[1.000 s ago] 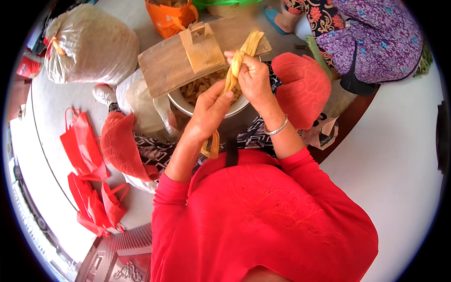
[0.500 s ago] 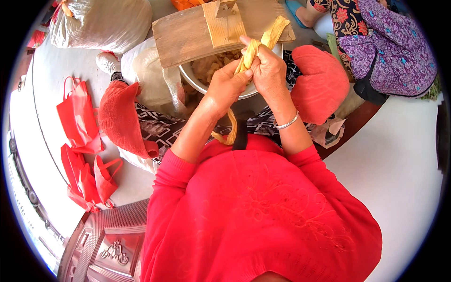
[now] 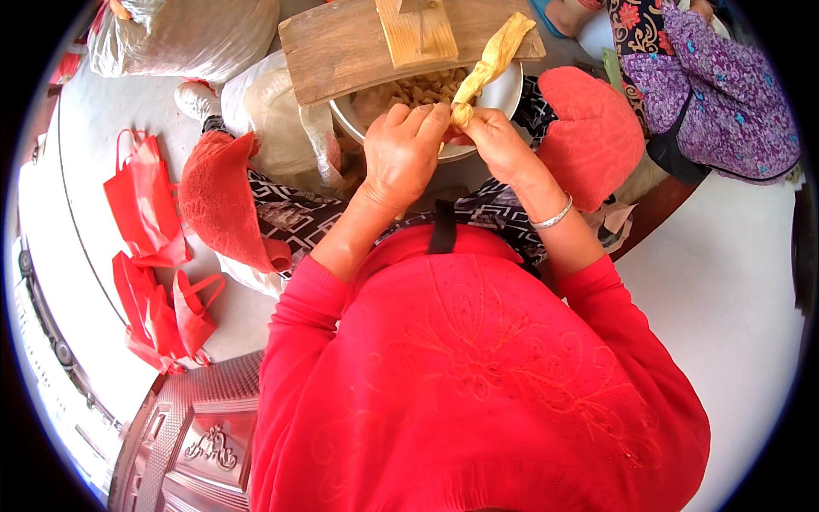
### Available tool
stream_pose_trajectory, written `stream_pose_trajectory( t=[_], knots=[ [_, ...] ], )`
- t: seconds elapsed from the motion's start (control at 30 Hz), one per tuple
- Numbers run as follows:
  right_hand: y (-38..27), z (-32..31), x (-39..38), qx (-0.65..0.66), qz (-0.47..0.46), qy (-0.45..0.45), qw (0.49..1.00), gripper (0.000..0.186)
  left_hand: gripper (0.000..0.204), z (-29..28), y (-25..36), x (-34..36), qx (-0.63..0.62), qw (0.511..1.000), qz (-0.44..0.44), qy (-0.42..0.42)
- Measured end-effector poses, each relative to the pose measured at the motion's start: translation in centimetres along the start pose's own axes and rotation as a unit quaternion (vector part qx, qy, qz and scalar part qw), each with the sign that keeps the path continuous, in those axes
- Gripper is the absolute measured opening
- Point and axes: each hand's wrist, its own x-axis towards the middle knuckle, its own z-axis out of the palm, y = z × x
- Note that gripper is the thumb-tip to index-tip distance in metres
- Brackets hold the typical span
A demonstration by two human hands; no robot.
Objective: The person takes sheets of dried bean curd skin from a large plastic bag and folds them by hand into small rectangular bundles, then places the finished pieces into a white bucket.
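Observation:
A long yellow strip (image 3: 495,61), soft and wrinkled like a wilted vegetable stalk, runs between my hands with a small tight knot in it. My left hand (image 3: 399,155) is closed in a fist around its lower part, knuckles up. Just right of the knot, my right hand (image 3: 502,147) pinches the strip between thumb and fingers. The free end sticks up and to the right. Both hands are over the near side of a metal basin (image 3: 512,90) that holds tan-brown pieces (image 3: 426,88). Most of the strip's lower part is hidden by my left hand.
A wooden board (image 3: 333,53) with a smaller block (image 3: 418,36) on it lies across the basin. Red pads (image 3: 590,128) cover my knees. Red bags (image 3: 145,200) lie at the left, a large filled sack (image 3: 183,38) behind. Another person's purple flowered clothing (image 3: 725,94) is at the right.
My hands have moved slightly down and apart, pulling the strip's loop into a small tight knot. The tail that hung toward my lap has mostly gone from sight.

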Motion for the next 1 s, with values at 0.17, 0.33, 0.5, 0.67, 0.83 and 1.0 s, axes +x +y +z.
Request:
stream_pose_trajectory(
  t=[0.17,0.33,0.5,0.67,0.83,1.0],
  knots=[
    [0.4,0.8,-0.2,0.319,0.092,-0.08,0.94,0.019,0.032,0.7,0.0,-1.2,-0.124,0.992,-0.009,0.029],
    [0.7,1.5,0.7,0.105,-0.044,0.02,0.993,0.011,0.034,-1.7,1.0,0.9,-0.144,0.977,-0.126,-0.095],
    [-1.7,2.1,0.5,-0.244,-0.287,0.135,0.916,0.009,0.026,-1.2,0.9,3.3,-0.137,0.947,-0.253,-0.146],
    [-3.0,2.4,0.7,-0.266,-0.365,0.168,0.876,0.006,0.02,0.8,0.1,2.3,-0.535,0.713,-0.446,-0.076],
    [-4.1,2.6,1.8,-0.237,-0.339,0.219,0.883,0.007,0.033,-0.4,2.8,-0.1,-0.658,0.503,-0.551,-0.103],
    [-0.9,0.2,2.6,0.028,-0.233,0.134,0.963,0.011,0.023,-0.7,1.9,-1.9,-0.495,0.751,-0.417,-0.128]
  ],
)
